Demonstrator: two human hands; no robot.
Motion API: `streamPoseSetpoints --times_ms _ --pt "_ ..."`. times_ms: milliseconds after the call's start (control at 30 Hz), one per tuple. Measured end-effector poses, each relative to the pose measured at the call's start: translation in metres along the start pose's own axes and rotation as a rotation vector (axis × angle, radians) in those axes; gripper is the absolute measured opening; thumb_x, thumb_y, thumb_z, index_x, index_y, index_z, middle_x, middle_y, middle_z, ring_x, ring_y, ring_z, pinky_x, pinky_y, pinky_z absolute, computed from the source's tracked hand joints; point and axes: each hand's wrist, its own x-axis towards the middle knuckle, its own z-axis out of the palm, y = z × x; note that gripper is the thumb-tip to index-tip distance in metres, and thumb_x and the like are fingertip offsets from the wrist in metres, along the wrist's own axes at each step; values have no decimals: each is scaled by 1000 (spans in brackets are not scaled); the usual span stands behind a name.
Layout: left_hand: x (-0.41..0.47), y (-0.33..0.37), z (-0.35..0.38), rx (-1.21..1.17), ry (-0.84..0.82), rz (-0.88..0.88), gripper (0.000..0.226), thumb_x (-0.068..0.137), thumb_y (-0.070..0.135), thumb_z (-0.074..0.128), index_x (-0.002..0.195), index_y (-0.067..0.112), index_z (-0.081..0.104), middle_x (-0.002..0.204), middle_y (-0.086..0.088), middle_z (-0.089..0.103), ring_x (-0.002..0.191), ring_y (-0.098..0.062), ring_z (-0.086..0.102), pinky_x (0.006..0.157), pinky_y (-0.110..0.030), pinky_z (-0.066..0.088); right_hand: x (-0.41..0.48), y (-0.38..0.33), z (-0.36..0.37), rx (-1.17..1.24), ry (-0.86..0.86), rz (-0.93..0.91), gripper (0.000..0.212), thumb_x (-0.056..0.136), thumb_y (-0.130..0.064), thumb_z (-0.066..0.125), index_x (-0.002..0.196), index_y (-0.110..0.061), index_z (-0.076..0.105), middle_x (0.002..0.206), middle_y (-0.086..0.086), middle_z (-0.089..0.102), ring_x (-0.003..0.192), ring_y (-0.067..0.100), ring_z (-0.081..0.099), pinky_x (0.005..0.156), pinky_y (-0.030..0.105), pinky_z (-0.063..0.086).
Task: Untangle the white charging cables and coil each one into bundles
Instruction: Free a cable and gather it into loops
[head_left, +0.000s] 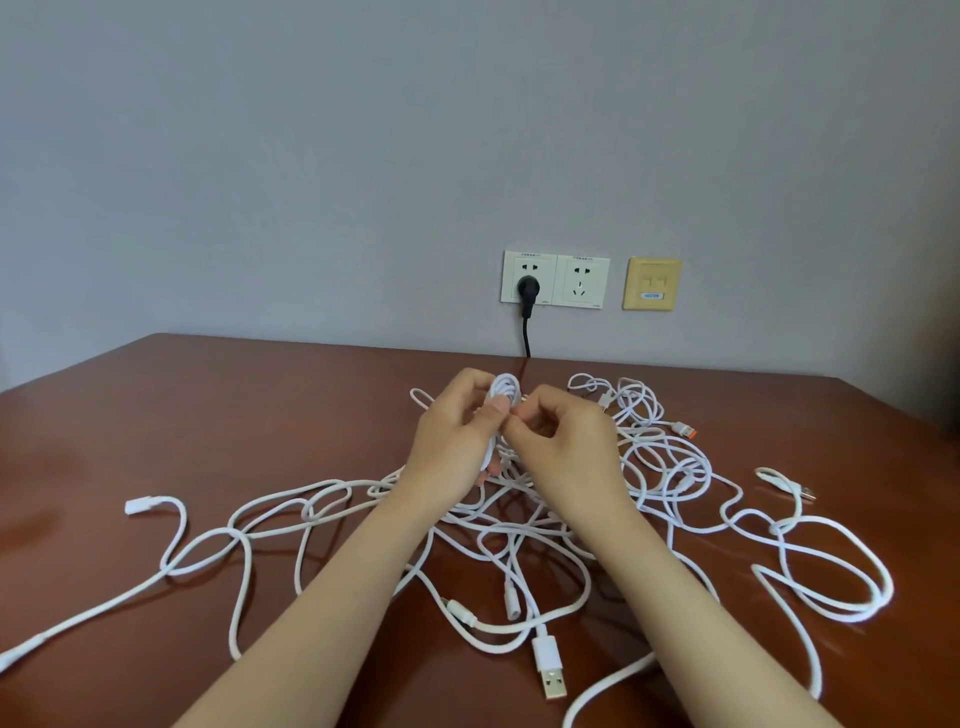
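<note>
Several white charging cables (524, 540) lie tangled across the brown table (260, 415). My left hand (452, 436) grips a small coil of white cable (505, 391) held upright above the tangle, thumb pressed on the loops. My right hand (563, 441) pinches a strand of that cable right beside the left thumb. A large white USB plug (549, 665) lies near the front, and an orange-tipped plug (685, 430) lies at the right. A white connector (136, 505) ends a cable at the left.
On the wall behind, a black plug (527, 291) sits in a white double socket (582, 280), its black cord dropping behind the table's far edge. A yellow wall plate (652, 283) is to the right. More loops (826, 571) spread toward the table's right side.
</note>
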Motion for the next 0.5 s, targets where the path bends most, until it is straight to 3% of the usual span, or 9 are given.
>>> streamPoseSetpoints --times_ms 67,167,333,500 --pt "0 -2 0 20 -27 9 21 98 12 44 90 26 57 78 -2 59 38 -4 46 37 -15 35 -1 1 0 -147 -35 -93 19 85 -10 57 68 -14 51 53 -8 47 53 12 44 54 18 34" --pt "0 -3 -1 36 -50 28 22 99 13 43 92 27 58 75 1 59 41 -4 47 40 -14 35 -1 0 0 -271 -83 -158 18 90 -11 52 73 -15 45 57 -10 41 53 7 39 54 18 32" --pt "-2 -2 1 114 -61 54 17 99 16 43 97 27 56 76 -3 58 37 -9 47 42 -19 38 3 1 -2 37 8 162 24 86 -14 60 65 -19 48 62 -4 52 59 11 48 57 24 37" --pt "-1 0 4 58 -42 46 15 99 16 43 103 20 57 70 -2 57 36 -11 46 38 -21 38 4 0 -1 345 48 370 25 83 -18 67 83 -22 43 74 3 57 62 14 53 60 24 42"
